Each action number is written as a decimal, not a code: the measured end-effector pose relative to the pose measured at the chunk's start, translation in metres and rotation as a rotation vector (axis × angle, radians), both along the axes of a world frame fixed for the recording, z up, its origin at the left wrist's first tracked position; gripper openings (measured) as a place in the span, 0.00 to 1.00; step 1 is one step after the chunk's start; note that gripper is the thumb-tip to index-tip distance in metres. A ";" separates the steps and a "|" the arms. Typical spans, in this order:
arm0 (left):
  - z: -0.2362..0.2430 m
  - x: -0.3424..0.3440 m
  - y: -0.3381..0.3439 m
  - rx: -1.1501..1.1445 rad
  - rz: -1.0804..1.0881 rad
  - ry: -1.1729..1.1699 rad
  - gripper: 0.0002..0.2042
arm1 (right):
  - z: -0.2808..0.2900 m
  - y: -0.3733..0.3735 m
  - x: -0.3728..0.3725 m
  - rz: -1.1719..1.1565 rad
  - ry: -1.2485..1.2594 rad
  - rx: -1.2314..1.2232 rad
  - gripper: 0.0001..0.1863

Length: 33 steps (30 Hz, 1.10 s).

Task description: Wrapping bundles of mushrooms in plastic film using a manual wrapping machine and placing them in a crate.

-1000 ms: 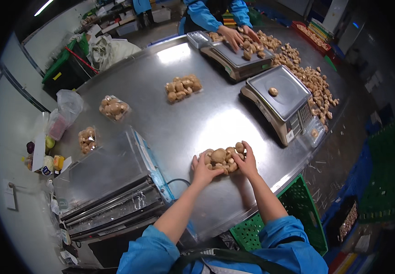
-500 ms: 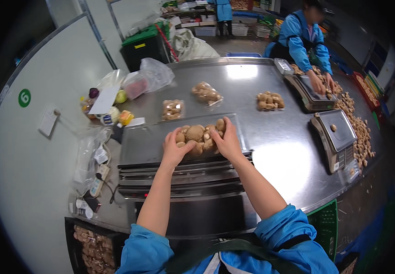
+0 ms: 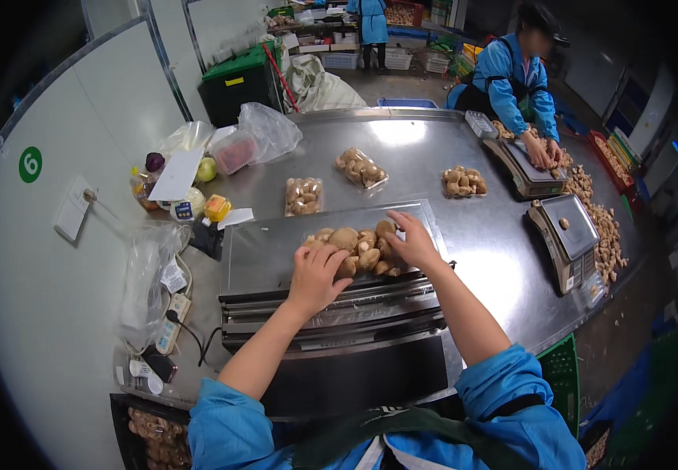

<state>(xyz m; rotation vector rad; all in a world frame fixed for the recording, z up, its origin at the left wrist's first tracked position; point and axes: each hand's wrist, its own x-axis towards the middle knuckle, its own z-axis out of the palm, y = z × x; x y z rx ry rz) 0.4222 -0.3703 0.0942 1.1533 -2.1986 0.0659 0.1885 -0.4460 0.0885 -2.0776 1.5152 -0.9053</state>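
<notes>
A cluster of brown mushrooms (image 3: 344,239) lies over the metal top plate of a wrapping machine (image 3: 257,262); whatever is beneath the cluster is hidden. My left hand (image 3: 315,276) cups its near left side, fingertips curled over the caps. At the right end my right hand (image 3: 414,243) curves round the mushrooms, index finger raised along the outer edge. Behind the plate sit three clear packs of mushrooms, at left (image 3: 304,196), middle (image 3: 361,167) and right (image 3: 464,182). A scale (image 3: 564,235) with one mushroom on it stands to the right.
A co-worker (image 3: 503,82) handles mushrooms at another scale (image 3: 523,172), beside loose mushrooms (image 3: 609,243). Plastic bags (image 3: 268,129), produce and papers lie back left. A power strip (image 3: 172,321) and cables are left of the machine. Crates stand at lower left (image 3: 120,431) and right (image 3: 558,376).
My hands have carried the mushrooms from the bare steel table leftward onto the machine's plate as the view turned left. Over the last half second they have dropped slightly, the left fingers shifting over the caps.
</notes>
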 end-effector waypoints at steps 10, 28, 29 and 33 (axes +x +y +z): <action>0.033 0.030 -0.005 0.150 -0.048 0.219 0.27 | 0.000 -0.019 -0.011 0.035 -0.488 0.223 0.20; 0.014 0.018 -0.009 0.252 -0.066 -0.072 0.32 | -0.001 0.001 0.013 0.067 -0.123 0.065 0.16; 0.010 0.019 -0.009 0.232 -0.070 -0.097 0.33 | 0.002 -0.001 0.015 0.091 -0.068 0.053 0.16; 0.004 0.017 -0.012 0.193 -0.067 -0.056 0.37 | -0.002 -0.012 0.008 0.007 -0.073 -0.062 0.15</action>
